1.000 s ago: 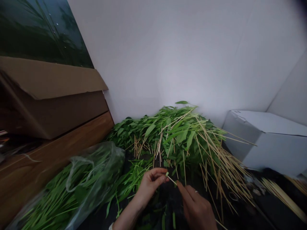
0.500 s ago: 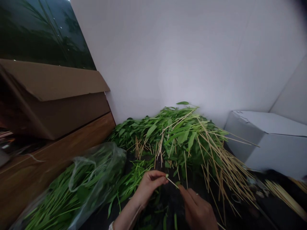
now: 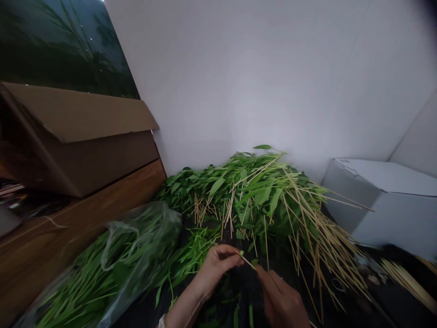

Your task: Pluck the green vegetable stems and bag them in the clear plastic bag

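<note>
My left hand (image 3: 215, 265) is pinched shut on a small green stem piece (image 3: 241, 253) at the tip of a thin wooden skewer (image 3: 247, 262). My right hand (image 3: 282, 298), low in the view with a ring on one finger, grips the skewer's other end between its fingertips. Both hands meet just in front of a big heap of leafy greens threaded on skewers (image 3: 259, 196), whose bare wooden ends fan out toward me and to the right.
A clear plastic bag of green stalks (image 3: 112, 259) lies at lower left. Behind it are a wooden ledge (image 3: 78, 218) and a brown cardboard box (image 3: 78, 132). A white box (image 3: 385, 200) stands at right, with more loose skewers (image 3: 406, 280) beside it. A white wall is close behind.
The view has shifted slightly right. My hands stay joined on the skewer, and the stem piece sits a little lower at my left fingertips.
</note>
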`<move>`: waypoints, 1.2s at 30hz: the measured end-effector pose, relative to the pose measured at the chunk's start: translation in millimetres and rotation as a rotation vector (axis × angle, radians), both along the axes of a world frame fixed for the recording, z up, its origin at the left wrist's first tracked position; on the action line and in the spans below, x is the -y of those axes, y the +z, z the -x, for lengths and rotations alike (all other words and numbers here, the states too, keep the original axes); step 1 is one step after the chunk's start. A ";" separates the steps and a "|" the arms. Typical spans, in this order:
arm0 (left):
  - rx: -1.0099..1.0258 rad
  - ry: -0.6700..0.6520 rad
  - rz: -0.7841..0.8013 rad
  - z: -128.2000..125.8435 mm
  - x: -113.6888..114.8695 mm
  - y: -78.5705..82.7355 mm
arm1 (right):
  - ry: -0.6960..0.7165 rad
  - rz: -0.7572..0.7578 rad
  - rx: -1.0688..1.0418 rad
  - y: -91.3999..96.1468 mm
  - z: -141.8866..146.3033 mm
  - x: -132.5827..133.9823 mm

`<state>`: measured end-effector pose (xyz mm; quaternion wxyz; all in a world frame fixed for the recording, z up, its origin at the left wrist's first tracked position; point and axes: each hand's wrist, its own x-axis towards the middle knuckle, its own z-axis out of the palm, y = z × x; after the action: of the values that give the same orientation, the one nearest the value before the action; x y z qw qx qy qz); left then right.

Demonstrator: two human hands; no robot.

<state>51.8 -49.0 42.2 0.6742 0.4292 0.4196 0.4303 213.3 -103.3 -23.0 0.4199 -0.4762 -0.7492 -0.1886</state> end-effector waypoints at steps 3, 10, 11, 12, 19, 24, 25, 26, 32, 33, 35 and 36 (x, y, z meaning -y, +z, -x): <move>-0.015 -0.034 -0.072 -5.4 11.3 -3.6 | 0.001 -0.005 -0.013 0.5 3.2 -0.5; -0.243 -0.070 -0.359 18.5 -31.0 -22.6 | -0.044 -0.136 -0.035 11.4 -5.0 -3.7; -0.322 0.018 -0.417 27.9 -41.4 -22.8 | -0.066 -0.159 -0.053 12.3 -7.5 -4.2; -0.418 0.117 -0.469 38.2 -51.4 -22.6 | -0.087 -0.176 -0.072 12.7 -9.9 -4.5; -1.227 0.339 -0.519 94.4 -87.3 -33.6 | -0.031 -0.122 -0.094 0.6 -14.7 -4.0; -1.335 0.331 -0.431 96.8 -87.4 -45.7 | 0.030 -0.082 -0.072 -8.6 -13.8 -3.5; -1.332 0.310 -0.415 96.6 -87.2 -46.4 | 0.040 -0.086 -0.071 -7.9 -13.6 -3.0; -1.321 0.286 -0.402 96.9 -87.2 -46.4 | 0.047 -0.077 -0.066 -6.5 -13.2 -2.4; -1.182 0.256 -0.448 99.3 -88.6 -36.3 | 0.017 -0.064 -0.102 2.5 -7.0 -2.1; -1.144 0.269 -0.474 97.6 -88.1 -33.0 | 0.011 -0.086 -0.100 3.2 -6.1 -2.7; -0.986 0.305 -0.527 91.0 -84.9 -25.9 | -0.005 -0.111 -0.080 4.2 -5.1 -3.7; -0.866 0.314 -0.537 86.2 -82.1 -22.5 | -0.014 -0.115 -0.068 4.8 -4.8 -4.0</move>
<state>-34.4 33.1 19.7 0.2330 0.6573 0.5937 0.4015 218.1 -99.3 -18.2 0.4703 -0.4625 -0.7193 -0.2180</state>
